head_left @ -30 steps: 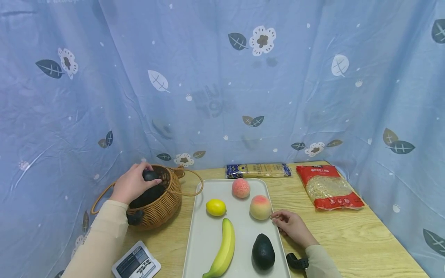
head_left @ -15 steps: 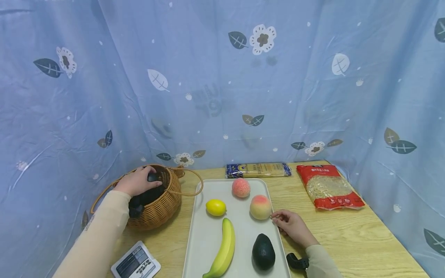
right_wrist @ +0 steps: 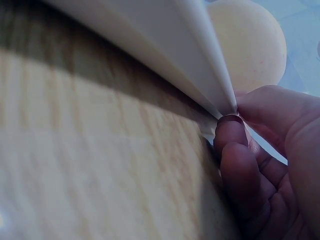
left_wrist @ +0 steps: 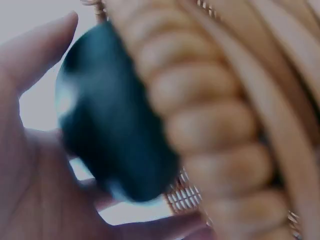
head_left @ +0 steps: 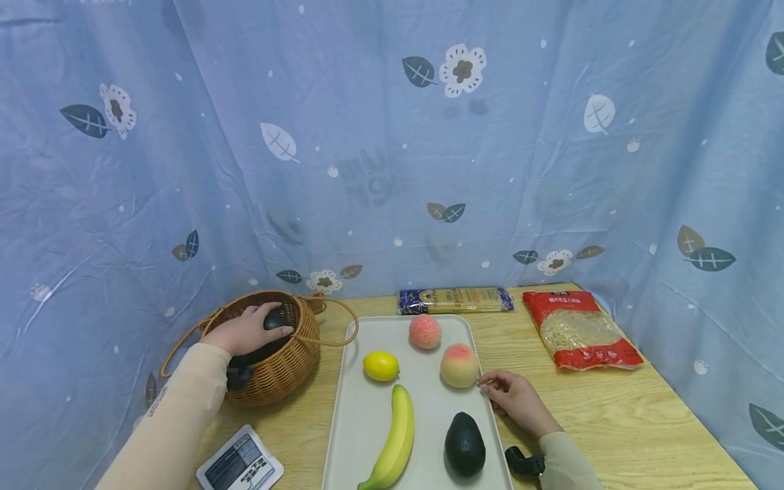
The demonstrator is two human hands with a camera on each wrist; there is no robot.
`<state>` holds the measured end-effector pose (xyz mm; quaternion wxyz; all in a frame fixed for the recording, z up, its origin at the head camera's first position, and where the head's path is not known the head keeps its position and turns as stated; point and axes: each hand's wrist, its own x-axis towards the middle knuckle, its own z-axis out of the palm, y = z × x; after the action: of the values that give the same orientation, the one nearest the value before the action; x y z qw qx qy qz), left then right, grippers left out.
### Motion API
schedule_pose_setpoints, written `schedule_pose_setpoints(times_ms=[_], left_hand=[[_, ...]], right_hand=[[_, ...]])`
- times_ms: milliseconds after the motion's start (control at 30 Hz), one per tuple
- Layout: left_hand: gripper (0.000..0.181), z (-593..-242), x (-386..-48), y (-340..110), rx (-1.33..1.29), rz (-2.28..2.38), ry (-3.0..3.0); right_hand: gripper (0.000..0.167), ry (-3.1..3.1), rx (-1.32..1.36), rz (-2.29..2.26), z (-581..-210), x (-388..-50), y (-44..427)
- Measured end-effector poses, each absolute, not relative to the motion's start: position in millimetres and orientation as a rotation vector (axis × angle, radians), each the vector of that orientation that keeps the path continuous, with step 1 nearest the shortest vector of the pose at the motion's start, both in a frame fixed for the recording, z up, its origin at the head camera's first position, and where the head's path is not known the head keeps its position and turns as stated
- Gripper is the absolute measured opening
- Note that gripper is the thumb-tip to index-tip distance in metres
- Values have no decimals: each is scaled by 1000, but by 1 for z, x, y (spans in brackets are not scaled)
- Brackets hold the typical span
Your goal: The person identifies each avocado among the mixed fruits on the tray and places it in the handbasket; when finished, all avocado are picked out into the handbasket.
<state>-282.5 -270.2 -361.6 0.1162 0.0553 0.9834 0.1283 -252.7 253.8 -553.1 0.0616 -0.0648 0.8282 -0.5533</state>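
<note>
A dark avocado (left_wrist: 115, 115) is at the mouth of the wicker basket (head_left: 284, 374). My left hand (head_left: 248, 332) reaches in over the rim and holds this avocado between thumb and fingers. In the left wrist view the woven rim hides part of the fruit. My right hand (head_left: 514, 401) pinches the right edge of the white tray (right_wrist: 200, 55) between thumb and fingers. On the tray lie a lemon (head_left: 381, 366), a banana (head_left: 394, 439), a second avocado (head_left: 465, 445), a pink-red round fruit (head_left: 425, 331) and a peach (head_left: 459, 365), the peach close to my right fingertips.
A noodle packet (head_left: 456, 300) lies behind the tray. To the right is a red bag (head_left: 582, 331) with pale contents. A white device with a dark screen (head_left: 240, 463) sits front left. The basket handle (head_left: 343, 327) leans over the tray's back-left corner. A blue curtain (head_left: 392, 170) surrounds the wooden table.
The left hand has lowered the avocado into the basket's mouth and shifted slightly right. The right hand has stayed on the tray's edge.
</note>
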Motion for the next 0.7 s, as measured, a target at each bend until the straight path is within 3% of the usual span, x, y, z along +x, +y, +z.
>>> schedule_pose_setpoints(times_ms=[200, 433, 700], left_hand=[[81, -359, -268, -243, 289, 231, 3096], [65, -360, -241, -167, 780, 163, 3320], [57, -387, -220, -96, 1182, 232, 3224]], right_hand=[[13, 2530, -184, -1654, -551, -250, 253], [15, 2516, -197, -1666, -544, -247, 255], [12, 2535, -176, -1637, -550, -251, 252]])
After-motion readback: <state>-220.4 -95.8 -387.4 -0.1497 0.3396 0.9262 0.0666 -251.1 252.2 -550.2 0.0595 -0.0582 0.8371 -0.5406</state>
